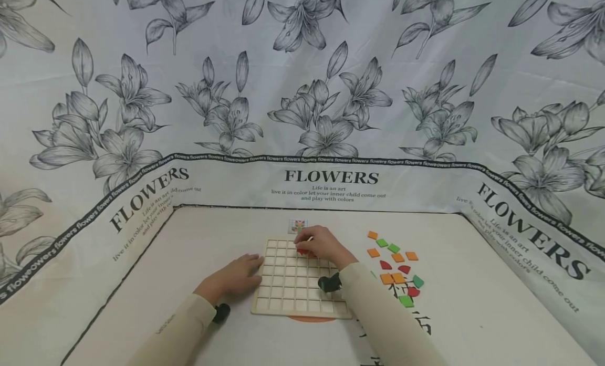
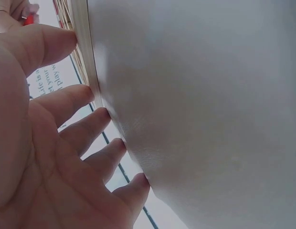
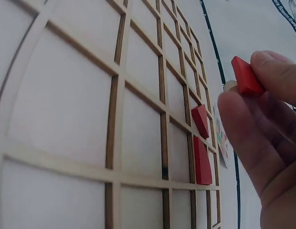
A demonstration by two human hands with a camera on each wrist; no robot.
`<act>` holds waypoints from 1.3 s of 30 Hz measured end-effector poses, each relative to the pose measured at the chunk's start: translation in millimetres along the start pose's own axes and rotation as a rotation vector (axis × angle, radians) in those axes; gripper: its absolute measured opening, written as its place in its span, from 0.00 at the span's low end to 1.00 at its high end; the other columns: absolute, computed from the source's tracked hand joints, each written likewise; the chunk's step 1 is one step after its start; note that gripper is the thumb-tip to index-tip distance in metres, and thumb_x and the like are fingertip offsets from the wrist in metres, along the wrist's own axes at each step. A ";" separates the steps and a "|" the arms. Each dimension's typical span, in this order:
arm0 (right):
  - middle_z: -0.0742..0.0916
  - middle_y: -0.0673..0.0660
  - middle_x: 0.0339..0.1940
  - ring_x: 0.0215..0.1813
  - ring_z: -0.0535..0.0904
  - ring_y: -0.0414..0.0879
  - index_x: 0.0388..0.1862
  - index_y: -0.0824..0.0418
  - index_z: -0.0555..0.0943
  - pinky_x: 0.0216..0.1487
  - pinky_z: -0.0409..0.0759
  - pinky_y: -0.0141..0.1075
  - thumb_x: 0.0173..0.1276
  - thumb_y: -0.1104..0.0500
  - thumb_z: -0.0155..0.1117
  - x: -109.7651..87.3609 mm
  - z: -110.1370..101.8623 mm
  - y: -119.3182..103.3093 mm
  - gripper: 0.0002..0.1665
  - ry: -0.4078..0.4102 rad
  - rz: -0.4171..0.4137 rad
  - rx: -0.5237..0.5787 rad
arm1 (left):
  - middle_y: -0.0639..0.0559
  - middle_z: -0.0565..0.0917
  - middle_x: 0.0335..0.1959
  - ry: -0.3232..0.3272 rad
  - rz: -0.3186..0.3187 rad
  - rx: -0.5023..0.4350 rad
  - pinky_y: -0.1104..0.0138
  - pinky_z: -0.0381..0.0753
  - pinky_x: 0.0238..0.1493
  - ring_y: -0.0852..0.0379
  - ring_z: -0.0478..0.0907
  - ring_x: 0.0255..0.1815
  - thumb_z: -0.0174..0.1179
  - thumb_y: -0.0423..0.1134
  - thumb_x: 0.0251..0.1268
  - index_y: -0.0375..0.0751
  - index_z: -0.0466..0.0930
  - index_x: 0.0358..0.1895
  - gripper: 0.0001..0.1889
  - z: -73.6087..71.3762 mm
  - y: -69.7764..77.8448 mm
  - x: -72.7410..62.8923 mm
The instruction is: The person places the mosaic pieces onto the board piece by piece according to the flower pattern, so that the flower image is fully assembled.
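A wooden grid board [image 1: 302,314] lies on the table, its square cells edged by thin raised strips. Above its far part, my right hand [image 1: 326,245] pinches a small red block [image 3: 246,76] between thumb and finger. Two red pieces [image 3: 202,162] sit in neighbouring cells near the far edge, as the right wrist view shows. My left hand [image 1: 233,276] rests beside the board's left edge, fingers spread, thumb and fingertips touching or close to the rim. Beyond the far edge lies a small card [image 1: 299,226] with a coloured flower pattern, close to the right hand.
Loose tiles lie right of the board: several orange squares [image 1: 398,257], red rounded pieces [image 1: 385,264] and green pieces [image 1: 406,301]. An orange printed shape [image 1: 312,319] shows under the near rim. Flower-printed cloth [image 1: 331,182] surrounds the table at the back and sides.
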State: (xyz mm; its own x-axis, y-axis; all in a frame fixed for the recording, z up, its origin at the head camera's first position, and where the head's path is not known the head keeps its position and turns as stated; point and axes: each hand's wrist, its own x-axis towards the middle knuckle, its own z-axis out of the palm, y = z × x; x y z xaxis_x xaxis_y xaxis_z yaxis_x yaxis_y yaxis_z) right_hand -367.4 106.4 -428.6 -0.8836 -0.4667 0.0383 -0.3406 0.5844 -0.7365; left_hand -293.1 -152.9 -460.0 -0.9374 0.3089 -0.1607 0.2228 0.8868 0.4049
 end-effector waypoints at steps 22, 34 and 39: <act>0.88 0.52 0.41 0.48 0.82 0.46 0.43 0.56 0.86 0.52 0.82 0.40 0.68 0.61 0.61 15.8 26.8 -10.6 0.09 0.080 0.001 -0.223 | 0.46 0.61 0.76 -0.017 0.003 0.004 0.48 0.57 0.76 0.42 0.55 0.77 0.50 0.49 0.69 0.45 0.61 0.74 0.31 -1.0 -1.3 1.9; 0.87 0.54 0.45 0.54 0.81 0.49 0.46 0.58 0.86 0.57 0.80 0.42 0.69 0.62 0.60 18.3 30.2 -13.9 0.10 0.005 -0.041 -0.309 | 0.46 0.61 0.76 -0.020 -0.004 0.002 0.48 0.58 0.76 0.42 0.56 0.77 0.49 0.49 0.68 0.46 0.61 0.74 0.32 -0.6 -3.3 1.5; 0.88 0.53 0.44 0.53 0.82 0.48 0.44 0.57 0.87 0.57 0.81 0.41 0.67 0.61 0.62 20.4 31.1 -13.0 0.10 0.008 -0.034 -0.339 | 0.46 0.61 0.75 -0.022 0.000 0.008 0.48 0.57 0.76 0.42 0.56 0.77 0.49 0.49 0.68 0.45 0.61 0.74 0.31 -0.9 -3.7 2.0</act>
State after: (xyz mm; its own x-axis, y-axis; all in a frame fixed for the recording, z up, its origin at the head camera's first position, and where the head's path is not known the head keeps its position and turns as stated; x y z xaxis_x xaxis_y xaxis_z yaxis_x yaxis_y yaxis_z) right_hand -371.0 68.7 -439.3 -0.8719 -0.4853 0.0651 -0.4562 0.7569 -0.4680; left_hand -296.0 -155.9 -461.0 -0.9311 0.3168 -0.1807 0.2253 0.8893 0.3980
